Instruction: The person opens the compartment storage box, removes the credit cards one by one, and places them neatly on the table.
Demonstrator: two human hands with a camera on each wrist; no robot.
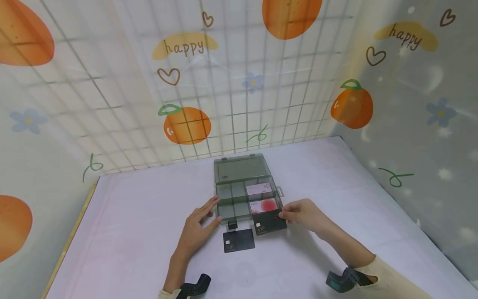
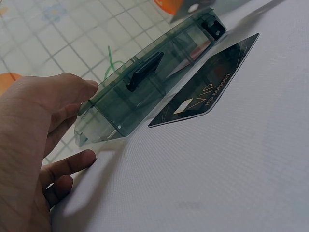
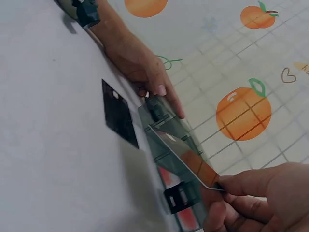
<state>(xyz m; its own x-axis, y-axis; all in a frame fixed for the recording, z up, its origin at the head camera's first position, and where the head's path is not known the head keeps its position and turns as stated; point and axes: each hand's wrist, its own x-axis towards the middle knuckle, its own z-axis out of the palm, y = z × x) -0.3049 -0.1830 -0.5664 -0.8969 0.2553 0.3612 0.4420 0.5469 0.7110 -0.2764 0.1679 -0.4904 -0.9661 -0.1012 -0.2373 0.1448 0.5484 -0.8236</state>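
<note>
A translucent green compartment box (image 1: 239, 207) lies on the table with its lid (image 1: 242, 169) folded back. My left hand (image 1: 196, 228) rests against its left side near the front corner, thumb and fingers touching the rim. My right hand (image 1: 304, 214) pinches a black VIP card (image 1: 270, 223) by its right end, tilted above the box's front right edge. In the right wrist view, that card's glossy surface (image 3: 186, 157) catches reflections. A second black VIP card (image 1: 239, 241) lies flat before the box. Right-hand compartments hold a pale pink card (image 1: 259, 189) and a red-circle card (image 1: 263, 205).
A white cloth covers the table (image 1: 142, 232). Patterned curtains with oranges (image 1: 188, 126) hang behind and at both sides. A dark front latch (image 1: 232, 224) juts toward the flat card, and another latch (image 1: 280, 191) sticks out on the right side.
</note>
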